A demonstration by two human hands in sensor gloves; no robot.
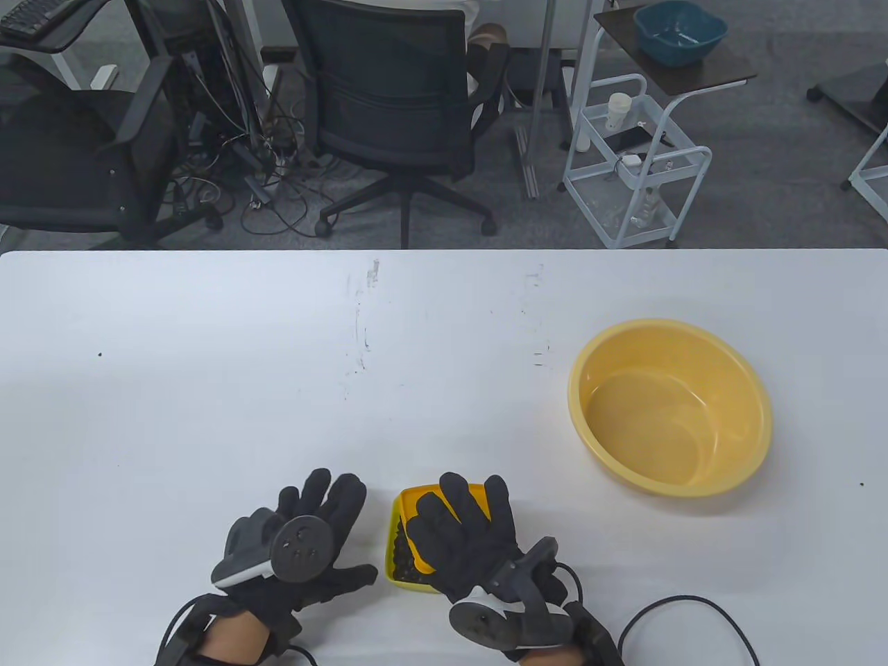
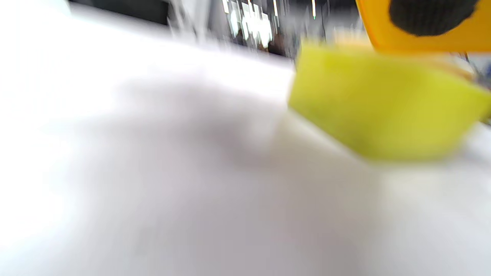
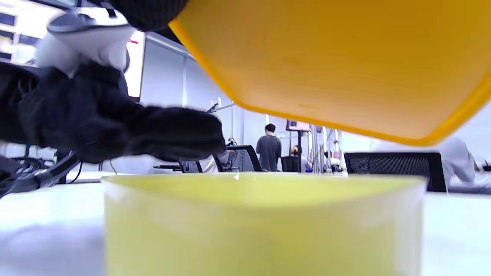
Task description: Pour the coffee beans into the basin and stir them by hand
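Note:
A small yellow-green container (image 1: 393,565) of dark coffee beans (image 1: 404,555) stands near the table's front edge. My right hand (image 1: 465,531) lies over it and holds its orange lid (image 1: 416,497). In the right wrist view the lid (image 3: 337,65) hangs tilted, clear above the container (image 3: 261,222). My left hand (image 1: 312,531) is just left of the container with its fingers spread, holding nothing; the same hand (image 3: 115,122) shows beyond the container in the right wrist view. The empty yellow basin (image 1: 735,361) sits at the right, apart from both hands. The left wrist view is blurred, showing only the container (image 2: 383,111) and the lid (image 2: 422,42).
The white table (image 1: 277,361) stretches bare to the left and far side. A black cable (image 1: 694,610) loops at the front right. Beyond the table stand office chairs (image 1: 395,97) and a white cart (image 1: 638,159) with a blue tub (image 1: 680,31).

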